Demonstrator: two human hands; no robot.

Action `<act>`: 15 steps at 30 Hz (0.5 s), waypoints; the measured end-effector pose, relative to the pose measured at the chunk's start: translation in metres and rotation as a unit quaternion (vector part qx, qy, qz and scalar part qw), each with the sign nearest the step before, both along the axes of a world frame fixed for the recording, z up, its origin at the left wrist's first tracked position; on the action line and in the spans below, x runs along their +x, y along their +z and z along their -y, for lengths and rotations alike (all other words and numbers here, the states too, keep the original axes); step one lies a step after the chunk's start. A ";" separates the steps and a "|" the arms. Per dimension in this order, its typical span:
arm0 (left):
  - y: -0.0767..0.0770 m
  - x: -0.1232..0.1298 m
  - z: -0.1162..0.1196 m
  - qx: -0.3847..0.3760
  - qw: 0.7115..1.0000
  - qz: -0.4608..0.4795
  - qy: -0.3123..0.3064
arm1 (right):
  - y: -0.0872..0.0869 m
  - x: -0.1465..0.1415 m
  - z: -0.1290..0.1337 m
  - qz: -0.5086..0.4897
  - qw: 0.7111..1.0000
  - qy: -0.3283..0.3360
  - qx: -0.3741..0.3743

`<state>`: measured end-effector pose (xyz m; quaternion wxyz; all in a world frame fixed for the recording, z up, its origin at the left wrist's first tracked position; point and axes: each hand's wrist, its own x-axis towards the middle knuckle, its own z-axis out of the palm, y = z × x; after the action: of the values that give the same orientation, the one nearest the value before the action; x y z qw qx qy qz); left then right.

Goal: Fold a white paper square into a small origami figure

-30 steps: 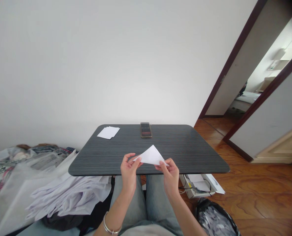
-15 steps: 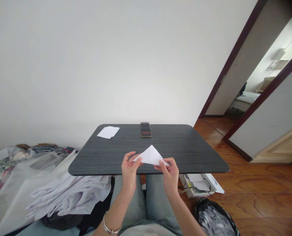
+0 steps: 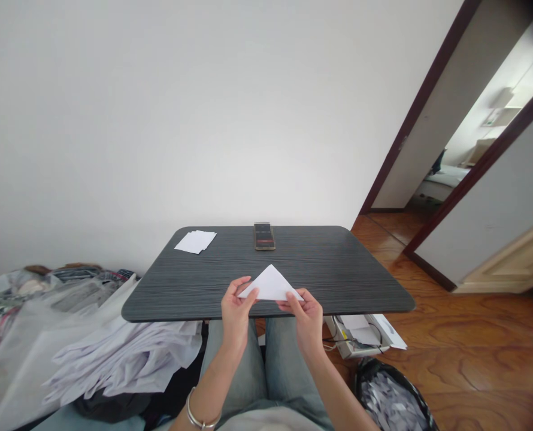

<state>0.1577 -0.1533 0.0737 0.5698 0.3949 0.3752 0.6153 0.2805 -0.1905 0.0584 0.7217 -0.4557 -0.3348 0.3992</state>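
I have the left hand [image 3: 236, 308] and the right hand [image 3: 308, 314] each closed in a thumb-and-finger grip on a lower corner of the folded white paper [image 3: 270, 284]. That triangle sits over the near side of the dark counter [image 3: 347, 272], apex pointing away from me toward the phone [image 3: 265, 236]; loose white sheets [image 3: 195, 242] lie at far left.

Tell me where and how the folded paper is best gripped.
The paper is probably best pinched at its two side corners, from the near side, using left hand and right hand: it's a thin triangle, long edge nearest, peak pointing away.
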 end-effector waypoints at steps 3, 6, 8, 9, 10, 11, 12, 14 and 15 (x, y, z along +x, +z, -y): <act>0.000 -0.001 0.000 0.004 1.000 -0.015 0.007 | 0.000 0.000 0.000 -0.009 1.000 0.014 -0.005; 0.001 -0.001 0.000 0.006 1.000 -0.022 0.013 | -0.001 0.000 0.000 -0.016 0.999 0.028 -0.003; 0.002 -0.001 0.000 0.005 1.000 -0.024 0.019 | -0.001 0.000 -0.001 -0.018 0.999 0.033 -0.002; 0.002 -0.001 -0.001 0.004 0.999 -0.025 0.024 | -0.001 0.000 -0.001 -0.019 0.999 0.035 -0.001; 0.002 -0.001 -0.001 0.004 0.999 -0.026 0.028 | -0.002 0.000 -0.001 -0.019 0.999 0.036 -0.002; 0.001 -0.001 -0.001 0.003 0.999 -0.026 0.033 | -0.002 0.001 -0.002 -0.018 0.999 0.038 -0.003; 0.001 -0.001 -0.001 0.003 0.999 -0.026 0.037 | -0.002 0.001 -0.002 -0.018 0.999 0.040 -0.004; 0.000 -0.002 -0.002 0.003 0.999 -0.022 0.044 | -0.002 0.002 -0.002 -0.016 0.999 0.041 -0.009; -0.001 -0.002 -0.002 0.003 0.999 -0.019 0.047 | -0.002 0.003 -0.002 -0.014 0.999 0.041 -0.014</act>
<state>0.1557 -0.1513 0.0730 0.5317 0.3903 0.4021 0.6350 0.2837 -0.1882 0.0566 0.7032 -0.4459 -0.3376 0.4390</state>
